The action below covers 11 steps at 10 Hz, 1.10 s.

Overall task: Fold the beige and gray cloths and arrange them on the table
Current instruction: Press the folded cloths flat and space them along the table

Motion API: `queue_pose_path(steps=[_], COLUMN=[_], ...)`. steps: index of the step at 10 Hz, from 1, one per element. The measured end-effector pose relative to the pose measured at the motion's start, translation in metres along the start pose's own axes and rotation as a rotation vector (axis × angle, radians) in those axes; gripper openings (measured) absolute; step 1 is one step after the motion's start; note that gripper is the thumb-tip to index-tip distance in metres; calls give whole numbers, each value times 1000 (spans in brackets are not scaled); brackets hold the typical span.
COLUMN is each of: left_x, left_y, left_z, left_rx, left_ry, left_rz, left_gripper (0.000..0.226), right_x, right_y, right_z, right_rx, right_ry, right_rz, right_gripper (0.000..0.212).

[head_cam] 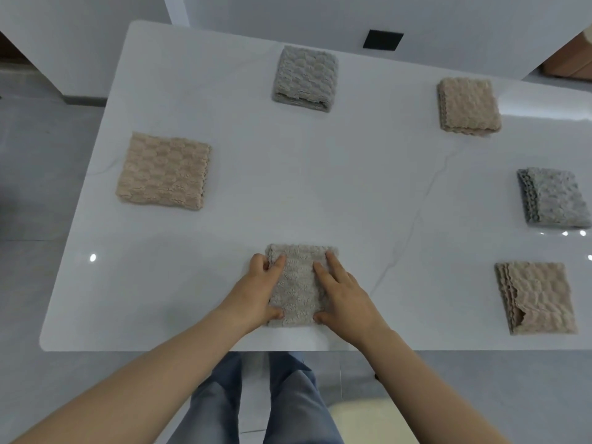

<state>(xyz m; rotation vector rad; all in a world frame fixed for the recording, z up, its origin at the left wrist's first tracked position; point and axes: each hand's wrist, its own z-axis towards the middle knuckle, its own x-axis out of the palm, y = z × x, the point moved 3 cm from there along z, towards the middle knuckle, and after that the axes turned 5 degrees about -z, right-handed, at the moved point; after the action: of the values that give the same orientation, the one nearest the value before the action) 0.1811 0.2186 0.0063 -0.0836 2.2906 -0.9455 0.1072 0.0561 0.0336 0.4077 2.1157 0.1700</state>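
Your left hand [261, 291] and right hand [344, 298] are both on the folded gray cloth [299, 283], which lies at the near edge of the bench [288, 187]. Your left fingers curl over its left edge and grip it. Your right fingers lie straight and flat on its right half.

Well to the right of that cloth sits the near beige cloth [535, 298]. Farther back, the left beige cloth [163, 171] is off to its left and the right gray cloth [554, 198] off to its right. Beyond it to the right is the far beige cloth [467, 105], and straight beyond it the far gray cloth [304, 78]. All are folded.
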Motion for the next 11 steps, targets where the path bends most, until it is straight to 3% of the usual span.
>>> queue_pose_path(steps=[8,11], left_x=[7,-14], left_y=[-38,-35], left_z=[35,19], left_rx=[24,30], left_ry=[10,-47], left_rz=[23,26], left_gripper=[105,91], right_x=[-18,-34], right_y=[-45,-25], right_z=[5,2], right_rx=[46,19], right_ry=[23,-90], right_rz=[-5,-88], right_gripper=[94,77])
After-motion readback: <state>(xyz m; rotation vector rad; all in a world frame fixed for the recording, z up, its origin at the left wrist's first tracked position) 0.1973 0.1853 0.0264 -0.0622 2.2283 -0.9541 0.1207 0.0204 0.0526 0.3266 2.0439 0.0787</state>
